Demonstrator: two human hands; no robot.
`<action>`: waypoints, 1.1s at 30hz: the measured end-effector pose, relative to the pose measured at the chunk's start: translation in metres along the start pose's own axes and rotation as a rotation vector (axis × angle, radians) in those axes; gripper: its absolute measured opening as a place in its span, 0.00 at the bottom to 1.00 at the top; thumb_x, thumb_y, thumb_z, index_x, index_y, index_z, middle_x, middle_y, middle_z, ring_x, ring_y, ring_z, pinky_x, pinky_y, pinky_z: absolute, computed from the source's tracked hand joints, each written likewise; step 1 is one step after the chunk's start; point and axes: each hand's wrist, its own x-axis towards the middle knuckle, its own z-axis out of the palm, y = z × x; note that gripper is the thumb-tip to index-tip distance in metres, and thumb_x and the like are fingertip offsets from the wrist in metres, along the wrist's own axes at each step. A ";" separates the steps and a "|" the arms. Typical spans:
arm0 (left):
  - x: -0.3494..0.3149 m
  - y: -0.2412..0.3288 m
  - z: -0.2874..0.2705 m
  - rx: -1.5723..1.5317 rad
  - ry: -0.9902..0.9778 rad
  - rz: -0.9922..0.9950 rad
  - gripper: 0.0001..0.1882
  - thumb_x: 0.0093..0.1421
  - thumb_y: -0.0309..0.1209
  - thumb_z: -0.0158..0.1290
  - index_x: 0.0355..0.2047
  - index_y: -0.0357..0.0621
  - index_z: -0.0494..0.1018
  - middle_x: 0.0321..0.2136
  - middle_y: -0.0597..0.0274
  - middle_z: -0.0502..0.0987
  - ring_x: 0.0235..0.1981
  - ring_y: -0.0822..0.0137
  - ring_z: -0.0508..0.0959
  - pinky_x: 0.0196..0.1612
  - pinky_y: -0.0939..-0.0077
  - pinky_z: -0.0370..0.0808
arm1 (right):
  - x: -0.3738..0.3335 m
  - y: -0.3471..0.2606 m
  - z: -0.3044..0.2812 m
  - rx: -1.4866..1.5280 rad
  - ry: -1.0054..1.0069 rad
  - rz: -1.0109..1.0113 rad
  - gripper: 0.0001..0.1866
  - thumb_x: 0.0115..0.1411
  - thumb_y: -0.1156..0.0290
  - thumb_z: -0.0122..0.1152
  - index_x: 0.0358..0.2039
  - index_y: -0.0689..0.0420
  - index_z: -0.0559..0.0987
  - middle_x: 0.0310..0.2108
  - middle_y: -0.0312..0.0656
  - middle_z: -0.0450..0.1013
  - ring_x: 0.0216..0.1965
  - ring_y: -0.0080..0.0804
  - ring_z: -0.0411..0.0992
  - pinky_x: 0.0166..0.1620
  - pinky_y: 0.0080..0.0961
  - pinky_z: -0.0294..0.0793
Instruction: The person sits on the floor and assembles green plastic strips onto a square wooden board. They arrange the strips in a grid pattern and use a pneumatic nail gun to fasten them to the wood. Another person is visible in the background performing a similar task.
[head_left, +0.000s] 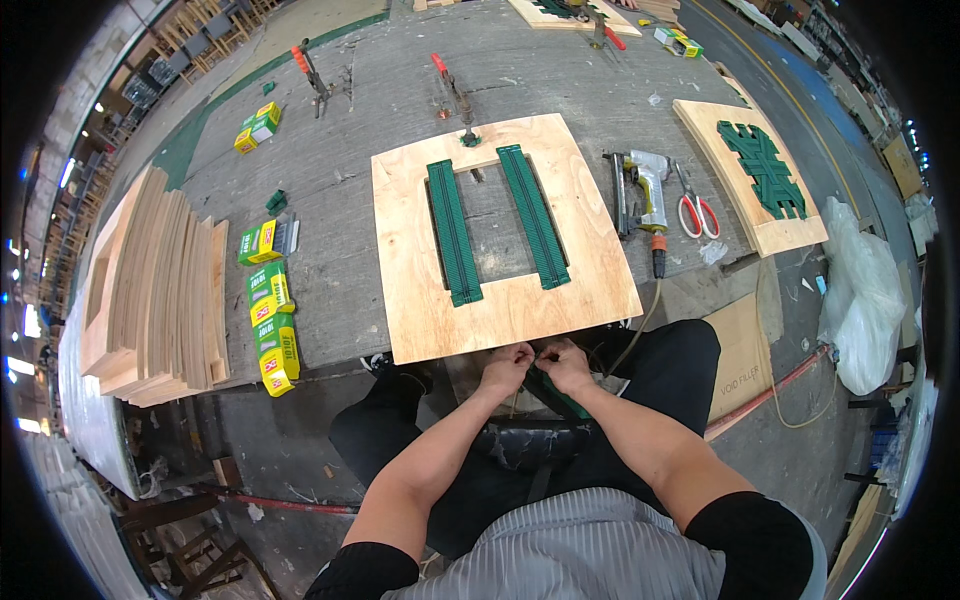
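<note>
Below the table's front edge, between my knees, both hands are close together with the fingers pinched. My left hand (507, 368) and my right hand (565, 366) meet at the upper end of a green webbing strap (558, 396), which hangs down toward my lap; the fingertips are small and partly hidden. Just beyond them a square plywood frame (410, 300) lies on the table, its near edge at the table's edge. Two green webbing straps (455, 235) run across its opening from far to near. A toggle clamp (466, 110) with a red handle touches the frame's far edge.
A staple gun (650, 190) with an air hose and red-handled scissors (694, 212) lie to the right. Beyond them, green straps (765, 170) are piled on more plywood frames (785, 236). Stacked plywood frames (150, 290) and yellow-green boxes (270, 290) stand left.
</note>
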 end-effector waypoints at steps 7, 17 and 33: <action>-0.006 0.008 0.007 0.074 0.084 0.033 0.08 0.63 0.29 0.54 0.42 0.42 0.75 0.36 0.53 0.82 0.39 0.53 0.83 0.45 0.61 0.78 | -0.018 -0.007 -0.005 -0.120 -0.116 0.045 0.45 0.47 0.67 0.76 0.65 0.56 0.66 0.60 0.59 0.69 0.62 0.54 0.69 0.63 0.42 0.70; -0.005 0.015 0.015 0.172 0.183 -0.030 0.15 0.69 0.34 0.49 0.51 0.39 0.71 0.43 0.41 0.80 0.45 0.39 0.80 0.49 0.50 0.76 | -0.016 0.000 0.000 -0.462 -0.220 0.061 0.43 0.54 0.69 0.70 0.70 0.48 0.62 0.65 0.67 0.63 0.64 0.63 0.67 0.64 0.48 0.70; -0.044 -0.027 -0.047 -0.803 0.555 -0.196 0.19 0.70 0.18 0.44 0.59 0.43 0.69 0.43 0.64 0.75 0.32 0.73 0.72 0.35 0.77 0.70 | -0.003 -0.013 -0.010 -0.535 -0.269 0.227 0.51 0.55 0.55 0.74 0.72 0.54 0.55 0.68 0.57 0.63 0.66 0.53 0.67 0.64 0.44 0.72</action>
